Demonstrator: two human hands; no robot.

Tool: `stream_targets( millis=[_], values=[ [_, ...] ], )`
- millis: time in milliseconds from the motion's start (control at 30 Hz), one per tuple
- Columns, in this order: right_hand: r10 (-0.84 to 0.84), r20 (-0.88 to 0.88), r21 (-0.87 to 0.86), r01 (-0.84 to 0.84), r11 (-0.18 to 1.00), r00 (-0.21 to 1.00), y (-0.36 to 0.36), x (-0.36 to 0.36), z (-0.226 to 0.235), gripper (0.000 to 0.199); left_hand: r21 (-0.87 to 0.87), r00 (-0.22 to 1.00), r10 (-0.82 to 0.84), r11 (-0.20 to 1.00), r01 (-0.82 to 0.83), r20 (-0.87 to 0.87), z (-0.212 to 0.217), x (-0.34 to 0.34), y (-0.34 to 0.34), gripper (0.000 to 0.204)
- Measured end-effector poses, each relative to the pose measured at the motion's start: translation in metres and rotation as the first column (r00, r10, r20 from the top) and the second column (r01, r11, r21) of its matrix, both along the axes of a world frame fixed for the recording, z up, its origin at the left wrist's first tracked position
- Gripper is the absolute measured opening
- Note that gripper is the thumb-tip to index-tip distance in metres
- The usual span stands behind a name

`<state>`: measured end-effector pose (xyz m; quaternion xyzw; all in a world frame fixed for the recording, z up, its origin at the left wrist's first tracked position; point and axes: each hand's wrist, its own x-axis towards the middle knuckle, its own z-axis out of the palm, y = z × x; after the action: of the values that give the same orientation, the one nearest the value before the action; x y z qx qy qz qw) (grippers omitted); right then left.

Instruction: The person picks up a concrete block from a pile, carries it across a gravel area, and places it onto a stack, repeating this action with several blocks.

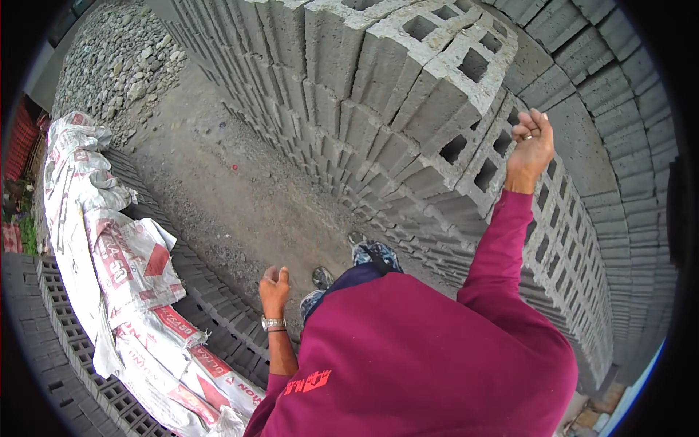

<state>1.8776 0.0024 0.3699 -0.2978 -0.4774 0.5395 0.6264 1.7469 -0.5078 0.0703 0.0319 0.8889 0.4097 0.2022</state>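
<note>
My right hand [532,146], with a ring on one finger, is raised over the top of a tall stack of grey hollow concrete blocks [415,95]. Its fingers are curled in and nothing shows in them; whether it touches a block I cannot tell. A raised top block [477,47] with square holes lies just beyond it. My left hand [274,293] hangs low above the ground by my left side, a metal watch [274,323] on its wrist. Those fingers are loosely closed too, with no object visible.
Packed dirt ground [218,167] runs between the stack and a lower block row on the left, covered with white and red sacks [138,284]. A gravel heap [120,62] lies at the far left. More stacked blocks [619,95] stand along the right.
</note>
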Motion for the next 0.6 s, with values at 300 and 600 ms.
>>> stream_targets(
  millis=[300,600],
  values=[
    [0.386,0.816,-0.063,-0.598,0.799,0.43,-0.244,-0.143,-0.132,0.019,0.041,0.988,0.054,0.997,-0.061,0.146,0.003,-0.098,-0.049,0.044],
    [0.297,0.88,-0.472,-0.749,0.464,-0.37,-0.243,-0.388,-0.224,0.035,0.063,0.992,0.074,0.995,-0.081,0.106,0.006,-0.31,-0.053,0.053]
  ],
)
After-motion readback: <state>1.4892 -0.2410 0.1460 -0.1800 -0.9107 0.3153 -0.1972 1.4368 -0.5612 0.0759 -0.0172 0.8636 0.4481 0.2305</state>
